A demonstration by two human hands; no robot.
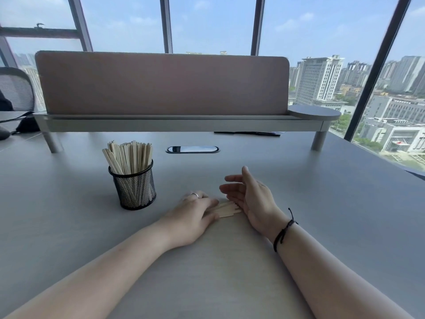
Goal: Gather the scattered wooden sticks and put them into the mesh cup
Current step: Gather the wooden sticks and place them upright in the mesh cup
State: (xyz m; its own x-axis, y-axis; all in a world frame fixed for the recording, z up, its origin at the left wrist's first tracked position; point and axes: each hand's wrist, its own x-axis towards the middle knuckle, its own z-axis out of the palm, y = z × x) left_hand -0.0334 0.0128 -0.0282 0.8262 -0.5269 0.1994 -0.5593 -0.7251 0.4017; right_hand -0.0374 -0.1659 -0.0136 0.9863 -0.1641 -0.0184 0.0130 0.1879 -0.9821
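Note:
A black mesh cup [135, 189] stands on the grey table [322, 203], left of centre, packed with upright wooden sticks [128, 157]. A small bundle of loose wooden sticks [226, 209] lies flat on the table between my hands. My left hand [195, 215], with a ring on one finger, rests palm down, its fingers pinching the left end of the bundle. My right hand [250, 194], a black cord at its wrist, stands on its edge at the bundle's right end, fingers spread and palm facing left.
A brown divider panel [161, 84] on a raised shelf crosses the back of the table. A cable slot [192, 149] sits behind the cup and a black pen [247, 133] lies under the shelf. A mesh chair [16, 88] is at far left.

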